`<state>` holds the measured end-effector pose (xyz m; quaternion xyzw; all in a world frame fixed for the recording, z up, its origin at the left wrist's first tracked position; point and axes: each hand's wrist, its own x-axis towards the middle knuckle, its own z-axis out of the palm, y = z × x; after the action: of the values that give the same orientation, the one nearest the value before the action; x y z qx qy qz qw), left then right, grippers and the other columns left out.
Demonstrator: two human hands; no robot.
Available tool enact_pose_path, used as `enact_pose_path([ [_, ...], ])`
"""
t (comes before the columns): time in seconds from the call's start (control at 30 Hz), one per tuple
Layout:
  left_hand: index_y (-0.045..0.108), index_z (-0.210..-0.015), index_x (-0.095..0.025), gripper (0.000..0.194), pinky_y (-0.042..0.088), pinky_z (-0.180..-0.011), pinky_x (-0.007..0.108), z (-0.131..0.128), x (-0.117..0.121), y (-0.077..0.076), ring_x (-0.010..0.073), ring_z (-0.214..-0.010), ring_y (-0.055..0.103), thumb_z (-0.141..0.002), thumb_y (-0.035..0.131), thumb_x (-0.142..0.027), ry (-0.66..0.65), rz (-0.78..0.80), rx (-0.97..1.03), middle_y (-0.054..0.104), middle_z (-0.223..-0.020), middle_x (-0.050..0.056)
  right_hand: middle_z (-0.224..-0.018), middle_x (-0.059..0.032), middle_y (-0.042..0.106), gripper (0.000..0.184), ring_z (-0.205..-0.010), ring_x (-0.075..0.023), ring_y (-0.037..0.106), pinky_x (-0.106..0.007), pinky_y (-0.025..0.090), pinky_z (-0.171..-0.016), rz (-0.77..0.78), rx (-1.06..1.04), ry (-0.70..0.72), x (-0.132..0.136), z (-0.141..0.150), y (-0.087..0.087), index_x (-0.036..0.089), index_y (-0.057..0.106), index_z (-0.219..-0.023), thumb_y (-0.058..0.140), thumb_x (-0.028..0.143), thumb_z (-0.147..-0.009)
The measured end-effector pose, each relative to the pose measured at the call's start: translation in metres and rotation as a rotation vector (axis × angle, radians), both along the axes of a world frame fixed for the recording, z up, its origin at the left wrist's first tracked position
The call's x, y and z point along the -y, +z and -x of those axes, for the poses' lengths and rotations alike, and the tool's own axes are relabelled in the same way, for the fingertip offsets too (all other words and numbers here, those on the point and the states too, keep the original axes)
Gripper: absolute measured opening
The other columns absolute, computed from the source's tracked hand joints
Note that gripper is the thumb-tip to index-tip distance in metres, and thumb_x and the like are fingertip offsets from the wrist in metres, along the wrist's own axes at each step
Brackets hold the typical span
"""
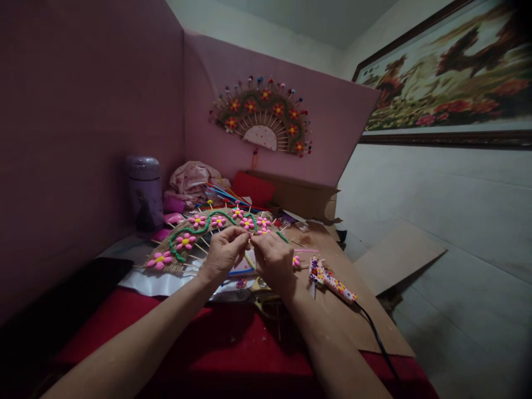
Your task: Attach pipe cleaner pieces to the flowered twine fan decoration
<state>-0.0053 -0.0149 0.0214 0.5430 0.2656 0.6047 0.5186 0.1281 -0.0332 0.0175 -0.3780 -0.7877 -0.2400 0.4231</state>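
My left hand [225,250] and my right hand [275,259] meet fingertip to fingertip over the front of a craft fan [168,241]. Both are closed in a pinch, and whatever sits between the fingers is too small to make out. Twine wraps the fan's thin sticks, with pink flowers [185,241] and a wavy green fuzzy strip [206,223] on top. Several sticks at its upper edge carry small coloured tips. Below my right hand lies a pair of scissors [258,287] with gold-coloured handles, partly hidden by my wrist.
A flower-patterned glue gun [332,281] with a black cord rests on cardboard [357,327] at the right. A purple bottle [145,194] stands at the left. Behind are coloured fuzzy stems [226,194], crumpled pink cloth [193,180] and a cardboard box [307,197]. A finished-looking fan [261,119] hangs on the pink panel.
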Motion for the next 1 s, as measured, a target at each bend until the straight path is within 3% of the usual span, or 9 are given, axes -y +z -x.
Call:
enact_pose_path([
  [0.1,0.057,-0.065,-0.014,0.019,0.029,-0.032,0.017,-0.001,0.0,0.0,0.0034,-0.034,0.039,-0.073,0.063,-0.031,0.058,-0.042,-0.051,0.053,-0.051,-0.004,-0.076,-0.0057,0.061,0.016,-0.077,-0.0182,0.053,-0.029,0.041,-0.07,-0.019,0.027,-0.053,0.0,0.001,0.001,0.018,0.06,-0.087,0.044,0.014,-0.086],
  [0.23,0.059,-0.067,-0.013,0.02,0.033,-0.033,0.018,0.001,-0.003,0.001,0.0051,-0.036,0.042,-0.073,0.062,-0.032,0.008,-0.071,-0.154,0.057,-0.056,-0.001,-0.082,-0.0065,0.063,0.018,-0.082,-0.0193,0.052,-0.03,0.041,-0.073,-0.03,0.026,-0.112,0.001,-0.006,0.004,0.019,0.061,-0.092,0.044,0.014,-0.087],
  [0.5,0.066,-0.073,-0.016,0.011,0.038,-0.043,0.017,0.008,-0.005,-0.002,0.0077,-0.049,0.05,-0.074,0.06,-0.025,0.023,-0.212,-0.378,0.061,-0.062,0.001,-0.083,-0.005,0.063,0.017,-0.081,-0.019,0.051,-0.031,0.04,-0.073,-0.025,0.006,-0.083,0.0,-0.015,0.008,0.02,0.062,-0.088,0.047,0.012,-0.086],
  [0.6,0.063,-0.069,-0.015,0.012,0.035,-0.039,0.017,0.007,-0.004,-0.002,0.0065,-0.043,0.046,-0.074,0.059,-0.026,-0.016,-0.135,-0.309,0.059,-0.058,0.0,-0.081,-0.0047,0.062,0.014,-0.08,-0.0185,0.051,-0.032,0.041,-0.074,0.007,-0.039,-0.03,0.001,-0.013,0.008,0.019,0.06,-0.085,0.048,0.013,-0.086],
  [0.83,0.058,-0.07,-0.013,0.017,0.025,-0.033,0.016,-0.002,0.001,-0.001,0.0034,-0.033,0.037,-0.066,0.066,-0.028,-0.09,0.154,0.076,0.057,-0.052,-0.003,-0.074,-0.004,0.059,0.014,-0.075,-0.0174,0.051,-0.031,0.042,-0.071,0.054,-0.099,0.045,0.007,0.0,0.003,0.018,0.057,-0.08,0.045,0.013,-0.085],
  [1.0,0.059,-0.071,-0.013,0.02,0.029,-0.035,0.018,-0.004,0.002,-0.002,0.0047,-0.036,0.041,-0.068,0.065,-0.032,-0.062,0.068,-0.035,0.058,-0.054,-0.002,-0.076,-0.0053,0.059,0.013,-0.077,-0.0188,0.051,-0.031,0.041,-0.071,0.031,-0.07,-0.019,0.005,-0.004,0.005,0.018,0.057,-0.081,0.045,0.014,-0.085],
])
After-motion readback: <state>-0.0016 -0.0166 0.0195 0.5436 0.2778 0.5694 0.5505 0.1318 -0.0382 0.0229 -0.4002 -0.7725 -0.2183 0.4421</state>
